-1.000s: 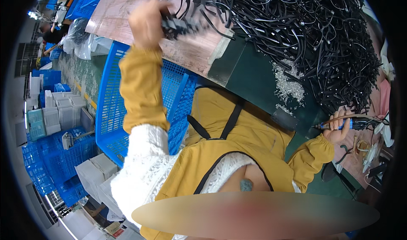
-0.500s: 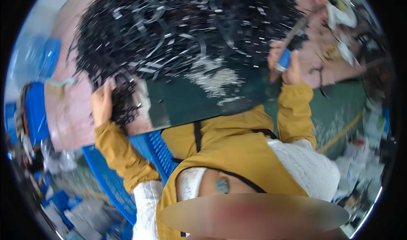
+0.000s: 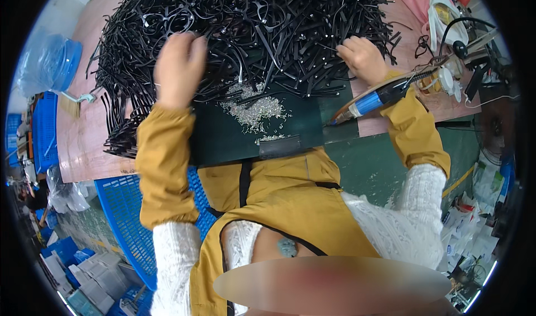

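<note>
Table (image 3: 81,140): pinkish, wood-like top, worn surface. Heap (image 3: 301,31) of eyewear parts across its far middle: smooth black frames and slim curved strips, tangled, with small bright metal glints. Blue basket (image 3: 120,215), perforated plastic, below the near-left table edge. Mat (image 3: 215,140), dark green, flat, nearest the person. Powered screwdriver (image 3: 371,103), blue-and-black cylinder with tapered nose, right of mat. Silvery bits (image 3: 257,112), loose and tiny, on the mat.

Orientation: strips in heap point every way; screwdriver's long axis slants, nose near-left, tail far-right.

Left hand (image 3: 180,65): over heap's near-left part, blurred, fingers partly bent; cannot tell whether they hold anything. Right hand (image 3: 363,59): at heap's right side, fingers curled inward, grip contents indiscernible; screwdriver lies outside them, near the wrist.
</note>
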Motion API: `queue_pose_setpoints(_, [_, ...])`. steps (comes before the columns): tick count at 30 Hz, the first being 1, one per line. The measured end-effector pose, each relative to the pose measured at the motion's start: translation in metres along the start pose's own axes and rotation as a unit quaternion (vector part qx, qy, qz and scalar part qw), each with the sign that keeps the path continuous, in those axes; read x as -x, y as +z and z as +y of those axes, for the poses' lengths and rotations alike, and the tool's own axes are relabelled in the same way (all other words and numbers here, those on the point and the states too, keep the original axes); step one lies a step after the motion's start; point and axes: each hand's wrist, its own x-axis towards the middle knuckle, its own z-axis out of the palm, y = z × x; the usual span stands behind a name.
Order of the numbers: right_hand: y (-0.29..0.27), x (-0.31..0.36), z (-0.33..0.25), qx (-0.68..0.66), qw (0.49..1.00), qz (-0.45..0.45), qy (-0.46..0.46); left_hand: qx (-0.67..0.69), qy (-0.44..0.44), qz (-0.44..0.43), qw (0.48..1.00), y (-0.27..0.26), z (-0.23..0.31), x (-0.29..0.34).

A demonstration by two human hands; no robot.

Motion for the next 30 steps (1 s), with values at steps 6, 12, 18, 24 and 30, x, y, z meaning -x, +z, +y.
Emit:
queue_pose_setpoints(6, [-0.063, 0.077, -0.007, -0.083, 0.953, 0.072, 0.283, -0.194, 0.373, 0.202, 0.884, 0.087, 0.033, -0.080])
queue_pose_setpoints(12, [-0.076, 0.108, -0.132, -0.443, 0.577, 0.498, 0.472, -0.160, 0.327, 0.141, 0.921, 0.011, 0.052, -0.101])
queue_pose_setpoints(18, [-0.049, -0.004, -0.249, -0.649, 0.575, 0.242, 0.436, -0.098, 0.254, -0.037, 0.961, 0.010, 0.110, 0.063])
queue_pose_setpoints(24, [-0.036, -0.046, -0.268, -0.626, 0.695, 0.032, 0.352, 0.070, 0.101, -0.030, 0.992, 0.007, 0.110, 0.137])
queue_pose_setpoints(30, [-0.034, -0.029, -0.279, -0.855, 0.378, 0.018, 0.354, 0.781, -0.305, -0.095, 0.537, 0.004, 0.102, 0.170])
